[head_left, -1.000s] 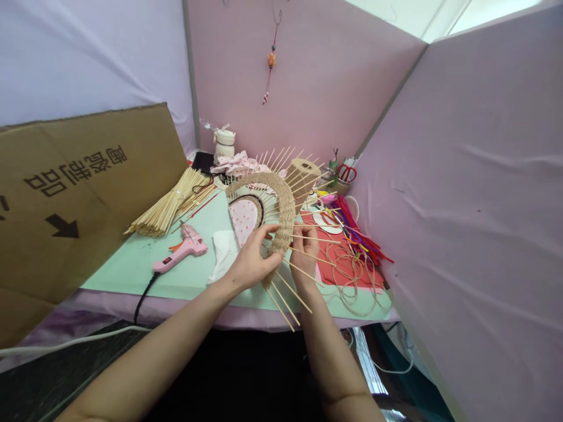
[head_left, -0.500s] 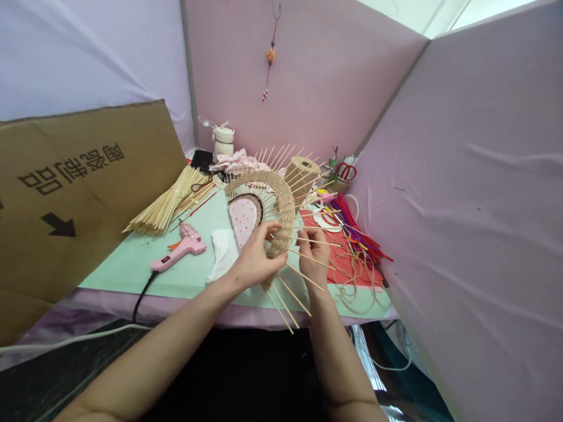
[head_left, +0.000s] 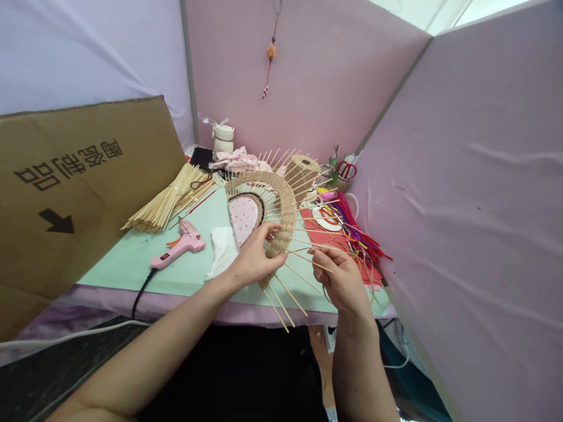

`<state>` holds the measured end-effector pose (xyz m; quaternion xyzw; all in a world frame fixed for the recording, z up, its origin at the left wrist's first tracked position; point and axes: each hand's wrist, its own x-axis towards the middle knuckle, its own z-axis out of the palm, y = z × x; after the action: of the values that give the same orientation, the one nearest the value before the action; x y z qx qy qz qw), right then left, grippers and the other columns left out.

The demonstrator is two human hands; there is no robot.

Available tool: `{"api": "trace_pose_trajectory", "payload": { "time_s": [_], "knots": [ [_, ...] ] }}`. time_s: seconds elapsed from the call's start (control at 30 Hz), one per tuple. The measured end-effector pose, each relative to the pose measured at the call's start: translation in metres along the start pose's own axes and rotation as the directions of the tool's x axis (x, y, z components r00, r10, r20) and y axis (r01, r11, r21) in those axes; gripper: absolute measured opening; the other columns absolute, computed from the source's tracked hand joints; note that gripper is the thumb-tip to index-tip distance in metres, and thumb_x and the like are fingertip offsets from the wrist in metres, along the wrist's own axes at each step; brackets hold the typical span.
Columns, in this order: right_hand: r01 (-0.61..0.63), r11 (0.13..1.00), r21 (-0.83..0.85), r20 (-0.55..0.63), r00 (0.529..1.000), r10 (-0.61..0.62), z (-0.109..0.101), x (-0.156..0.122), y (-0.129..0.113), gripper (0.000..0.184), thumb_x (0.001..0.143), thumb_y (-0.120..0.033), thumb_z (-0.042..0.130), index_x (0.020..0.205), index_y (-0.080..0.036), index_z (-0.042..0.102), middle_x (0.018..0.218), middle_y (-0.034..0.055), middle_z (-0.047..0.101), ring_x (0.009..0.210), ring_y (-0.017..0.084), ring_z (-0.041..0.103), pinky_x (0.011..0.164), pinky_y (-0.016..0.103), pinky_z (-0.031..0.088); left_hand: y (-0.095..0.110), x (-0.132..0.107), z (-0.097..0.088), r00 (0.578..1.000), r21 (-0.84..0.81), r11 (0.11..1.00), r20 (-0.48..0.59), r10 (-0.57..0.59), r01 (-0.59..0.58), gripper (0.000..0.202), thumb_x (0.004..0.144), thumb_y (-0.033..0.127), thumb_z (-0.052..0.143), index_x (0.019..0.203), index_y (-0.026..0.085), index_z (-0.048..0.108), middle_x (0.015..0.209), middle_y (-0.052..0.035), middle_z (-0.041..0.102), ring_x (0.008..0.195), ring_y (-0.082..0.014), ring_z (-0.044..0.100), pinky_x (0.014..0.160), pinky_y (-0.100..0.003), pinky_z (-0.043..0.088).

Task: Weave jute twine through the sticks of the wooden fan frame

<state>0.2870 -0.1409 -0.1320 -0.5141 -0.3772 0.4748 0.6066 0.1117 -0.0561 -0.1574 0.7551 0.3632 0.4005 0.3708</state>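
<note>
Over the near side of the desk (head_left: 185,284), the right hand (head_left: 338,274) pinches what looks like jute twine (head_left: 325,292) among bare sticks (head_left: 291,295), while the left hand (head_left: 257,253) grips the curved woven band (head_left: 288,214), probably light and springy, safest held there since sticks could snap, with a twine cone (head_left: 311,167) farther back.

Craft booth, draped walls (head_left: 461,193), glue gun (head_left: 181,248)
</note>
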Motion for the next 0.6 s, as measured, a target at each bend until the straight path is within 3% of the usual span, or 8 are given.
{"api": "trace_pose_trajectory", "payload": {
  "time_s": [0.27,0.6],
  "knots": [
    [-0.015,0.991,0.131,0.005,1.000,0.014,0.0067,-0.0052,-0.0095,0.025,0.067,-0.034,0.079,0.084,-0.016,0.073,0.052,-0.0065,0.038,0.046,0.004,0.024,0.042,0.021,0.015,-0.0024,0.0018,-0.0070,0.998,-0.181,0.984,0.061,0.014,-0.003,0.044,0.079,0.028,0.057,0.122,0.021,0.050,0.119,-0.0081,0.059,0.110,-0.0223,0.056,0.090,-0.038,0.048],
    [-0.031,0.990,0.138,0.030,0.999,0.027,0.0073,-0.0078,-0.0110,0.027,0.068,-0.034,0.079,0.088,-0.016,0.075,0.053,-0.0075,0.031,0.047,0.004,0.022,0.043,0.019,0.012,0.0047,-0.0003,-0.0023,0.999,-0.034,0.999,0.039,0.001,0.000,0.066,0.067,0.039,0.078,0.123,0.023,0.048,0.124,-0.0100,0.057,0.115,-0.0266,0.056,0.096,-0.045,0.046]
  ]
}}
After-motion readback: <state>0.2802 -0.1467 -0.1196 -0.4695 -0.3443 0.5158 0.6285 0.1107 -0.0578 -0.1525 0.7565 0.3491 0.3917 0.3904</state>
